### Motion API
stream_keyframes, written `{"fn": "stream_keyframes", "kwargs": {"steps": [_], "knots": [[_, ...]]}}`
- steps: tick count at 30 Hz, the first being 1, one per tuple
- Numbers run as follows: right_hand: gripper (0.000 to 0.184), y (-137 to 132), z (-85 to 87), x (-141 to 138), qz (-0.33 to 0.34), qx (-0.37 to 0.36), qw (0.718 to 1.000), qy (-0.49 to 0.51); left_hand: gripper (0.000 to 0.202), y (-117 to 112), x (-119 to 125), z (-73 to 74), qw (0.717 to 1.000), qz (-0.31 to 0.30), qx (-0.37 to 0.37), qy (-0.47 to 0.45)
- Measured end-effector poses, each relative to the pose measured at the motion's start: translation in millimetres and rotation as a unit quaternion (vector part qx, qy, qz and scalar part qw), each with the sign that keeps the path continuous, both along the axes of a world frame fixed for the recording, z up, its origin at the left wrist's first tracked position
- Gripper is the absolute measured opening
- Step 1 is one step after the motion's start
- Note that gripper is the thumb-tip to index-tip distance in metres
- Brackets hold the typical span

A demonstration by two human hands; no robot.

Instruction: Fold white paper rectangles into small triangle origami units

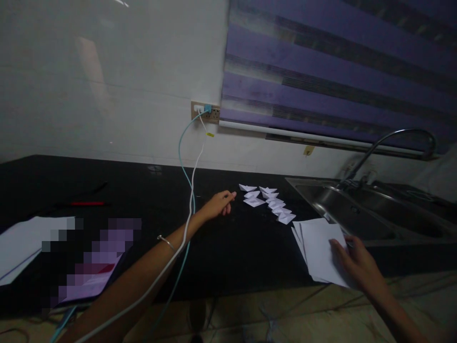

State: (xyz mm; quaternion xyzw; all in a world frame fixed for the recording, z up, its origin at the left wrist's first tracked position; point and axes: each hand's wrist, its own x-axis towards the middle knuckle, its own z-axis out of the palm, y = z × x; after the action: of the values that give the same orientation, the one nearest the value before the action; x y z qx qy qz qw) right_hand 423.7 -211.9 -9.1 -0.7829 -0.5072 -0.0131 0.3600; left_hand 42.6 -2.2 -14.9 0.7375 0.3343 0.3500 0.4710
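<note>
My left hand (218,204) reaches out over the black countertop (228,247), fingers loosely extended and holding nothing, just left of several small folded white paper pieces (268,201). A thin bangle circles that forearm, and two cables drape across it. My right hand (352,259) rests with spread fingers on a stack of white paper sheets (321,247) at the counter's front edge, beside the sink.
A steel sink (367,209) with a curved tap (400,143) lies at the right. Teal and white cables (189,190) hang from a wall socket (206,112). White paper (24,243), a blurred screen and a red pen (87,203) lie at the left. Purple blinds hang above.
</note>
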Motion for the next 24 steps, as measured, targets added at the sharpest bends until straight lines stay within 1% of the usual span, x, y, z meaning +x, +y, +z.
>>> {"fn": "stream_keyframes", "kwargs": {"steps": [3, 7, 10, 13, 18, 24], "knots": [[0.051, 0, 5.7, 5, -0.024, -0.039, 0.999, -0.006, 0.043, 0, 0, 0.7, 1.000, -0.003, 0.005, 0.006], [0.049, -4, 16.5, 3, -0.027, -0.104, 0.994, -0.011, 0.043, -2, 0, 3.0, 1.000, 0.000, 0.000, 0.011], [0.054, -6, 17.4, -1, -0.055, -0.118, 0.991, -0.011, 0.044, -1, 0, 3.3, 1.000, -0.002, -0.008, 0.019], [0.060, -5, 12.7, -4, -0.079, -0.112, 0.990, -0.026, 0.045, 0, 0, 2.4, 1.000, -0.012, -0.002, 0.020], [0.064, -3, 9.4, -5, -0.129, -0.071, 0.988, -0.045, 0.046, 0, -1, 1.3, 1.000, -0.024, -0.005, 0.017], [0.051, -5, 12.7, -6, -0.124, -0.086, 0.989, 0.007, 0.048, 0, -1, 1.4, 0.999, -0.028, -0.001, 0.016]]}}
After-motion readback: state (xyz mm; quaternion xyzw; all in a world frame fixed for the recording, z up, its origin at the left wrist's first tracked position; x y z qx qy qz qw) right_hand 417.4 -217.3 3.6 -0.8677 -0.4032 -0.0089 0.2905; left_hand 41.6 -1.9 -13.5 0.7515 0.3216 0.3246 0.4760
